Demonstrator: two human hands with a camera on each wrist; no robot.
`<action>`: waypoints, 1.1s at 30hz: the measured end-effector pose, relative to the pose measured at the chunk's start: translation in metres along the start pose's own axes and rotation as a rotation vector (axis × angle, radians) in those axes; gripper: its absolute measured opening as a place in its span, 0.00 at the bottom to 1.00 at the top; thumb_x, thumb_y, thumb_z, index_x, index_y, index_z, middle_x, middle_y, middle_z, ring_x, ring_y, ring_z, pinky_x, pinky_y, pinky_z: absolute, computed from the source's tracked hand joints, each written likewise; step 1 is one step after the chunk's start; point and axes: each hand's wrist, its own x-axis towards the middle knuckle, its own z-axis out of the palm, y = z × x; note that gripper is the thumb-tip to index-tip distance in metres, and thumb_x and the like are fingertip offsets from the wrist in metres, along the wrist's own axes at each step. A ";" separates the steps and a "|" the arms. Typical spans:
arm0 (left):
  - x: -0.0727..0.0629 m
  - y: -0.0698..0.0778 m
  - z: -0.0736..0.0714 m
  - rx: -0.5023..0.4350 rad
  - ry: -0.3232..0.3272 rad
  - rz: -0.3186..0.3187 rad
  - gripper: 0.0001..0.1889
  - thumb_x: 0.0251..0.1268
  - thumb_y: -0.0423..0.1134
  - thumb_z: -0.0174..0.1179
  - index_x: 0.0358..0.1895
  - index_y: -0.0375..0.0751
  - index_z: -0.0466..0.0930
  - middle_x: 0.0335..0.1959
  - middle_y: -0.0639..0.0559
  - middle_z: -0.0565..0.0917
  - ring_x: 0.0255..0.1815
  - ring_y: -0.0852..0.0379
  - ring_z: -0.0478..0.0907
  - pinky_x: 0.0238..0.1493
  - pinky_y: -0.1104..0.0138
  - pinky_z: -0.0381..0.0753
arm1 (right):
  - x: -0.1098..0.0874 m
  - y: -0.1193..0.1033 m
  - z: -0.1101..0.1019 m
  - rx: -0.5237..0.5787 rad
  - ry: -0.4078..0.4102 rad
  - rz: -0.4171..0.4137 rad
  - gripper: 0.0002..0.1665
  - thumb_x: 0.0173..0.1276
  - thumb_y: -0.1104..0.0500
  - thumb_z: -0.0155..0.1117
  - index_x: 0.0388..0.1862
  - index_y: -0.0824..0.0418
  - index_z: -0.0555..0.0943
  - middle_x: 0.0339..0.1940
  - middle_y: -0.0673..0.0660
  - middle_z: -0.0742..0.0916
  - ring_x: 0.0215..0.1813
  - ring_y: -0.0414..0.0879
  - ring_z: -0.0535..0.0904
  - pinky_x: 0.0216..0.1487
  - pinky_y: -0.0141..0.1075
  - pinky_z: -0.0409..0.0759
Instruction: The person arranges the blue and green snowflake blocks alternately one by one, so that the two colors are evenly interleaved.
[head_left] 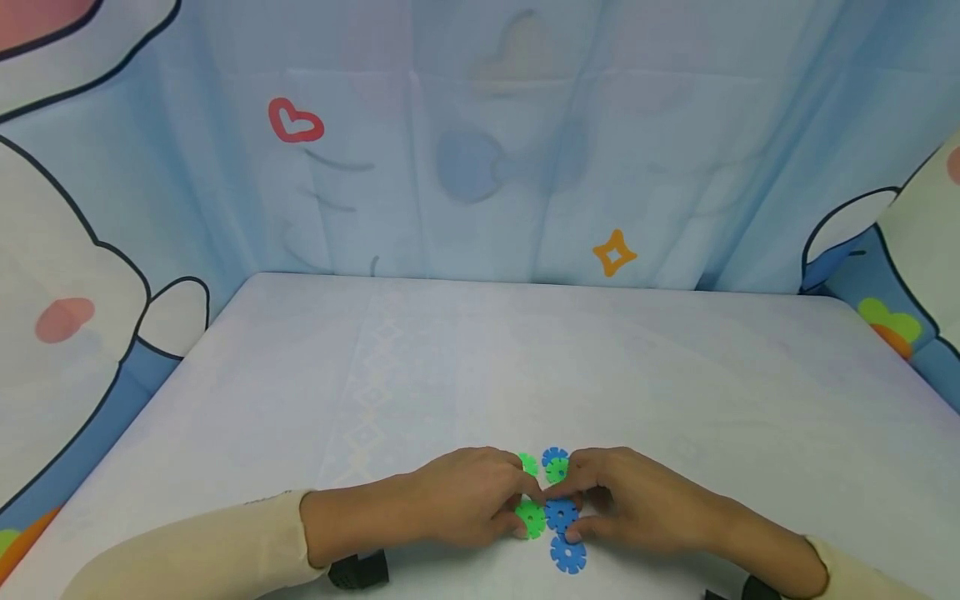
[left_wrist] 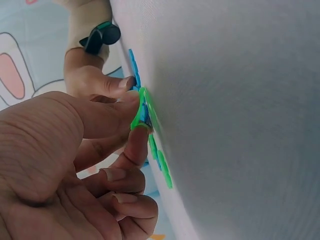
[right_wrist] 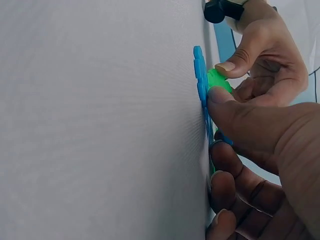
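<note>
Several notched plastic discs, green and blue, lie close together on the white tabletop in the head view. My left hand [head_left: 476,496] pinches a green disc [head_left: 532,518] between thumb and index finger; the left wrist view shows this green disc [left_wrist: 135,119] tilted against a blue one. From the other side, my right hand [head_left: 645,504] grips a blue disc [head_left: 561,515] at its edge. Below that, a second blue disc [head_left: 568,555] joins on near the right thumb. Farther back are a green disc [head_left: 557,470] and a blue disc [head_left: 555,454], partly overlapping. Fingers hide some of the joints.
A white cloth covers the table [head_left: 637,375]. Behind it hangs a pale blue printed curtain [head_left: 360,192] with cartoon figures at both sides. A black wrist device [head_left: 360,572] sits under the left forearm.
</note>
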 end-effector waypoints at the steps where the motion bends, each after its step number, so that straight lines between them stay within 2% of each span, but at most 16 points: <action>1: 0.000 0.000 0.000 0.002 -0.002 0.005 0.16 0.62 0.44 0.68 0.54 0.53 0.85 0.25 0.67 0.76 0.30 0.73 0.69 0.39 0.79 0.70 | 0.000 0.000 0.000 0.006 -0.001 0.001 0.23 0.59 0.40 0.71 0.54 0.41 0.85 0.30 0.35 0.78 0.31 0.30 0.72 0.33 0.24 0.72; 8: 0.000 0.000 -0.001 0.023 -0.006 0.010 0.16 0.62 0.46 0.68 0.52 0.50 0.86 0.24 0.67 0.76 0.28 0.74 0.69 0.38 0.80 0.70 | -0.002 0.002 0.000 0.060 0.046 -0.018 0.29 0.57 0.37 0.71 0.53 0.51 0.86 0.30 0.35 0.81 0.32 0.29 0.73 0.33 0.25 0.73; 15: 0.000 0.000 -0.002 0.052 0.008 -0.015 0.16 0.62 0.50 0.67 0.49 0.48 0.87 0.24 0.66 0.78 0.28 0.75 0.70 0.37 0.80 0.71 | -0.001 0.001 0.001 0.010 0.113 -0.009 0.25 0.54 0.36 0.73 0.47 0.46 0.88 0.29 0.32 0.82 0.31 0.29 0.73 0.33 0.26 0.71; 26: 0.001 -0.001 -0.004 0.093 -0.003 -0.026 0.15 0.63 0.51 0.66 0.47 0.47 0.87 0.23 0.66 0.78 0.30 0.74 0.72 0.38 0.79 0.73 | 0.000 0.001 0.001 -0.031 0.130 -0.007 0.25 0.53 0.36 0.73 0.47 0.45 0.88 0.28 0.31 0.81 0.31 0.29 0.72 0.32 0.26 0.69; 30: 0.001 -0.001 -0.004 0.097 0.007 -0.029 0.13 0.63 0.51 0.66 0.43 0.47 0.87 0.21 0.67 0.77 0.27 0.75 0.71 0.34 0.80 0.72 | 0.001 -0.001 0.000 -0.046 0.146 -0.017 0.23 0.54 0.36 0.72 0.46 0.43 0.88 0.28 0.31 0.80 0.31 0.30 0.72 0.32 0.26 0.70; 33: 0.000 -0.002 -0.004 0.115 0.022 -0.021 0.10 0.62 0.50 0.67 0.36 0.48 0.87 0.18 0.67 0.75 0.23 0.74 0.68 0.29 0.80 0.68 | 0.003 -0.001 -0.002 -0.056 0.177 -0.026 0.22 0.55 0.36 0.72 0.45 0.43 0.88 0.27 0.31 0.79 0.30 0.30 0.72 0.33 0.26 0.71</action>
